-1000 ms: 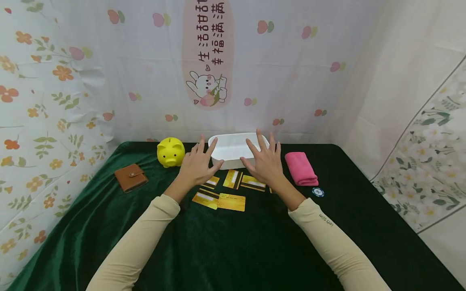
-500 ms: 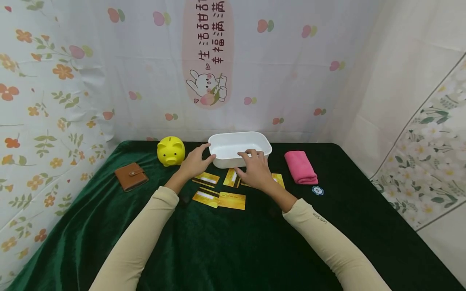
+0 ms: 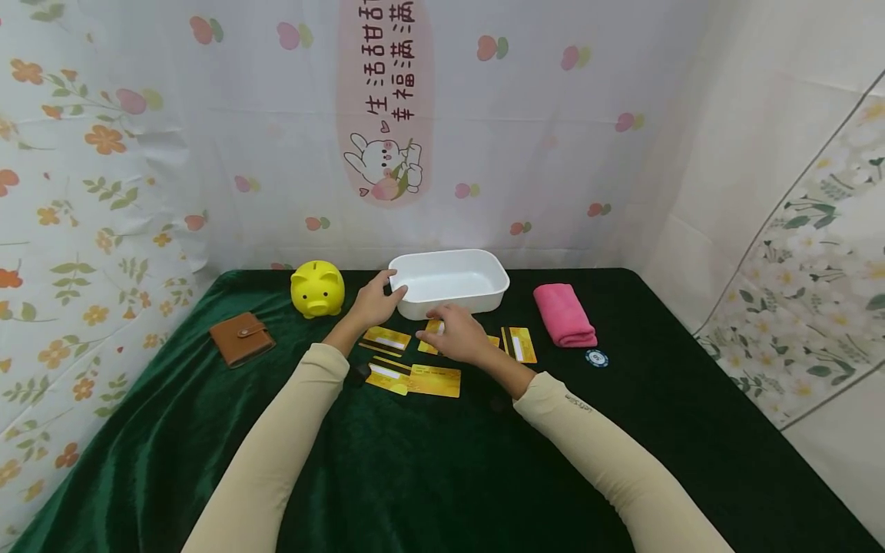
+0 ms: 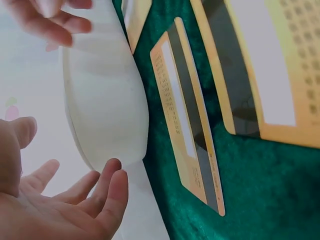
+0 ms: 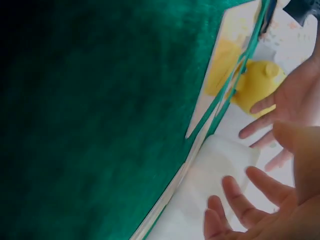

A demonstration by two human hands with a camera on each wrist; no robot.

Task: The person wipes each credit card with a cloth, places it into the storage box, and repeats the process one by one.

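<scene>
A white rectangular tub (image 3: 449,301) stands at the back of the green-covered table. My left hand (image 3: 375,301) is at its left front corner, fingers loosely extended; whether they touch the wall is unclear. In front of the tub, my right hand (image 3: 458,334) hovers with relaxed, slightly bent fingers and partly hides the gold bank cards beneath it. Other cards show around it: one to the left (image 3: 385,341), one to the right (image 3: 518,345), and an overlapping pair in front (image 3: 434,381). The left wrist view shows a card (image 4: 185,120) with a dark stripe. Neither hand appears to hold anything.
A yellow piggy bank (image 3: 317,289) stands left of the tub, with a brown wallet (image 3: 242,339) farther left. To the right lie a folded pink towel (image 3: 565,315) and a poker chip (image 3: 597,358). A patterned curtain (image 3: 276,153) hangs behind the table.
Both hands have lowered from spread fingers above the tub. The right hand has moved left and nearer to me, over the cards, its fingers more bent. The view has shifted slightly.
</scene>
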